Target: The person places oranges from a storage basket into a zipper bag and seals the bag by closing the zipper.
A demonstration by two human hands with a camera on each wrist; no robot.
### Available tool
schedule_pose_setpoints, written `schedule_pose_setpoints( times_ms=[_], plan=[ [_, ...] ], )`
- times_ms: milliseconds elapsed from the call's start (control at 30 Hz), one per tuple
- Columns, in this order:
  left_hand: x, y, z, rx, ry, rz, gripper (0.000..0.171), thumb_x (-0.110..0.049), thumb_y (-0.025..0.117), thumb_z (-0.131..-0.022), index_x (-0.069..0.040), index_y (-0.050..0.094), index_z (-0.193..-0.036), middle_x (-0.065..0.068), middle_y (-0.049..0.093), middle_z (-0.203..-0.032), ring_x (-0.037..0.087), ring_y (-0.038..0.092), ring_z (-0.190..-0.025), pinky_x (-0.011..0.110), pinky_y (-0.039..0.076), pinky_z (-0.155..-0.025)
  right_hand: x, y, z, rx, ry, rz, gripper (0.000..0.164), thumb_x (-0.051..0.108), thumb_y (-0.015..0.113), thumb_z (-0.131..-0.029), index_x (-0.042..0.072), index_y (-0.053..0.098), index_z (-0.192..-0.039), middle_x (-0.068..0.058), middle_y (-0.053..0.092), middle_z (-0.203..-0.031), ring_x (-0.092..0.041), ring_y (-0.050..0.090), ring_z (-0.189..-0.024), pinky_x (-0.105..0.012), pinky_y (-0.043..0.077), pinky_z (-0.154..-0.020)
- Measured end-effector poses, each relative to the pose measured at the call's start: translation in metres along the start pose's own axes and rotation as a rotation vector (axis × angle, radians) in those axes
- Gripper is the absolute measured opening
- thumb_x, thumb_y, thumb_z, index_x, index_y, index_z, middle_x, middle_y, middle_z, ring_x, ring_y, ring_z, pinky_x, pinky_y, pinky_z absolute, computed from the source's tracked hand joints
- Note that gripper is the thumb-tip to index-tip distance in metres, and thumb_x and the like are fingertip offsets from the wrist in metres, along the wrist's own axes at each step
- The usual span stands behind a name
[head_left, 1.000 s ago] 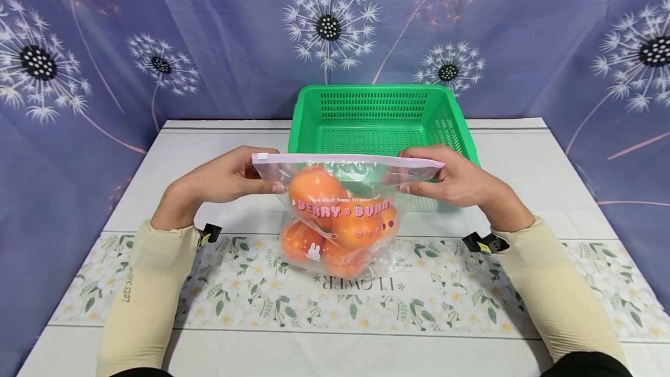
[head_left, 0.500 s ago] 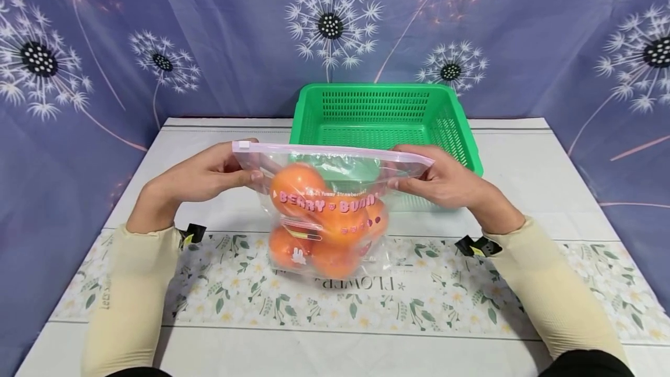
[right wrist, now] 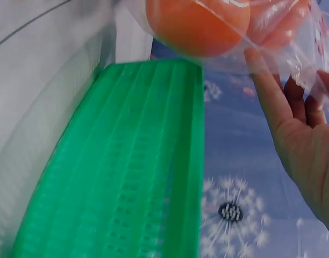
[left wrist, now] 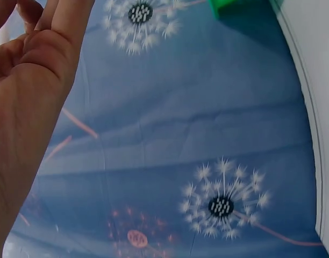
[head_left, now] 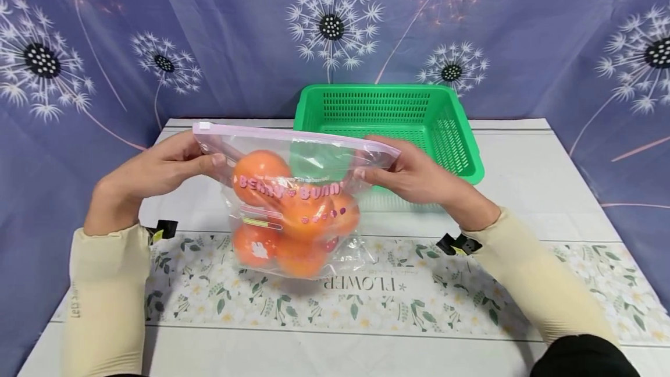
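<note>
A clear plastic zip bag point(head_left: 293, 202) with pink lettering hangs upright between both hands in the head view. Several oranges point(head_left: 260, 170) fill its lower part. Its pink zip strip point(head_left: 293, 135) runs straight across the top, with a white slider point(head_left: 204, 126) at the left end. The left hand point(head_left: 162, 164) pinches the upper left corner, thumb in front; the right hand point(head_left: 413, 173) pinches the upper right side in the same way. Fingers behind the bag are partly hidden. In the right wrist view an orange point(right wrist: 199, 27) shows through the plastic beside the right hand point(right wrist: 309, 145).
Behind the bag, a green perforated basket point(head_left: 451, 141) stands at the back of the table; the bag and right hand cover its front left part. A floral strip point(head_left: 419, 301) crosses the white table point(head_left: 340, 354). A purple dandelion curtain point(head_left: 235, 22) hangs behind.
Both hands have carried the bag of oranges leftward, with its left end rising so the zip strip now slopes down to the right. More of the basket's right side shows.
</note>
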State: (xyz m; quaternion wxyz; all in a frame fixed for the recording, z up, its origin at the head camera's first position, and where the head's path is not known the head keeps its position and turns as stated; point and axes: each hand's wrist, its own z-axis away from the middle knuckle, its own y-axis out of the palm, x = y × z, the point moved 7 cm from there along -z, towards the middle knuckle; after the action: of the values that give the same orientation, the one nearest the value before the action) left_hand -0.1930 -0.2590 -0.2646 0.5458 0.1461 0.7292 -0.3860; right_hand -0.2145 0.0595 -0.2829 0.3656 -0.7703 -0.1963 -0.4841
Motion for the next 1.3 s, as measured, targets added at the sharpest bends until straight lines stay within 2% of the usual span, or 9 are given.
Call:
schedule_pose_setpoints(
  times_ms=[100, 200, 400, 533, 733, 833, 1033, 1167, 1300],
  plan=[
    [-0.001, -0.012, 0.008, -0.051, -0.013, -0.003, 0.030, 0.009, 0.043, -0.109, 0.004, 0.060, -0.132, 0.011, 0.077, -0.119, 0.019, 0.077, -0.105, 0.028, 0.060, -0.093, 0.005, 0.006, -0.012, -0.003, 0.007, -0.013, 0.019, -0.006, 0.061, -0.103, -0.004, 0.062, -0.121, -0.013, 0.075, -0.103, -0.016, 0.062, -0.069, -0.026, 0.052, -0.061],
    [0.000, -0.025, 0.015, -0.088, -0.045, -0.015, 0.026, 0.006, 0.042, -0.110, 0.001, 0.059, -0.129, 0.008, 0.076, -0.119, 0.016, 0.076, -0.107, 0.025, 0.058, -0.095, 0.010, 0.015, -0.023, 0.001, 0.013, -0.035, 0.015, -0.003, 0.060, -0.104, -0.003, 0.062, -0.118, -0.013, 0.075, -0.105, -0.020, 0.070, -0.076, -0.031, 0.059, -0.067],
    [0.010, -0.050, 0.029, -0.174, -0.201, -0.094, 0.019, -0.008, 0.040, -0.115, -0.005, 0.055, -0.124, 0.000, 0.068, -0.118, 0.010, 0.068, -0.108, 0.018, 0.053, -0.096, 0.013, 0.034, -0.045, 0.019, 0.098, -0.121, 0.036, 0.002, 0.058, -0.107, -0.001, 0.055, -0.143, -0.014, 0.075, -0.114, -0.029, 0.078, -0.099, -0.042, 0.065, -0.080],
    [0.020, -0.065, 0.037, -0.254, -0.275, -0.027, 0.017, -0.013, 0.041, -0.115, -0.009, 0.057, -0.121, -0.002, 0.064, -0.108, 0.011, 0.063, -0.098, 0.020, 0.053, -0.089, 0.011, 0.044, -0.058, 0.019, 0.173, -0.264, 0.043, 0.003, 0.056, -0.108, 0.002, 0.049, -0.151, -0.019, 0.070, -0.124, -0.033, 0.077, -0.108, -0.046, 0.064, -0.088],
    [0.030, -0.085, 0.039, -0.234, -0.287, 0.119, 0.026, -0.014, 0.038, -0.116, -0.016, 0.060, -0.129, -0.004, 0.069, -0.112, 0.008, 0.068, -0.101, 0.021, 0.056, -0.089, 0.006, 0.051, -0.082, -0.028, 0.269, -0.462, 0.049, 0.001, 0.052, -0.109, 0.008, 0.045, -0.158, -0.026, 0.061, -0.129, -0.040, 0.073, -0.111, -0.053, 0.062, -0.090],
    [0.036, -0.095, 0.039, -0.226, -0.315, 0.144, 0.028, -0.015, 0.037, -0.116, -0.019, 0.060, -0.131, -0.004, 0.071, -0.116, 0.008, 0.071, -0.104, 0.023, 0.059, -0.089, 0.001, 0.052, -0.094, -0.069, 0.329, -0.522, 0.048, 0.000, 0.050, -0.109, 0.008, 0.047, -0.156, -0.027, 0.061, -0.127, -0.041, 0.073, -0.110, -0.054, 0.062, -0.090],
    [0.052, -0.110, 0.038, -0.242, -0.390, 0.184, 0.028, -0.020, 0.038, -0.116, -0.020, 0.062, -0.129, -0.003, 0.073, -0.115, 0.009, 0.073, -0.102, 0.028, 0.061, -0.084, -0.014, 0.053, -0.118, -0.103, 0.432, -0.554, 0.042, 0.003, 0.051, -0.110, 0.010, 0.052, -0.151, -0.021, 0.064, -0.127, -0.040, 0.072, -0.111, -0.055, 0.062, -0.091],
    [0.063, -0.117, 0.038, -0.227, -0.428, 0.225, 0.029, -0.024, 0.037, -0.116, -0.017, 0.063, -0.126, -0.002, 0.074, -0.114, 0.011, 0.073, -0.101, 0.031, 0.062, -0.081, -0.022, 0.057, -0.132, -0.100, 0.460, -0.579, 0.041, 0.003, 0.052, -0.110, 0.011, 0.053, -0.151, -0.019, 0.062, -0.111, -0.042, 0.071, -0.112, -0.056, 0.061, -0.092],
    [0.075, -0.125, 0.040, -0.255, -0.500, 0.191, 0.029, -0.029, 0.038, -0.116, -0.019, 0.065, -0.118, -0.006, 0.070, -0.105, 0.008, 0.070, -0.091, 0.030, 0.061, -0.079, -0.029, 0.061, -0.143, -0.084, 0.480, -0.582, 0.043, 0.003, 0.051, -0.110, 0.011, 0.050, -0.153, -0.016, 0.057, -0.100, -0.044, 0.070, -0.112, -0.057, 0.060, -0.094]
  ],
)
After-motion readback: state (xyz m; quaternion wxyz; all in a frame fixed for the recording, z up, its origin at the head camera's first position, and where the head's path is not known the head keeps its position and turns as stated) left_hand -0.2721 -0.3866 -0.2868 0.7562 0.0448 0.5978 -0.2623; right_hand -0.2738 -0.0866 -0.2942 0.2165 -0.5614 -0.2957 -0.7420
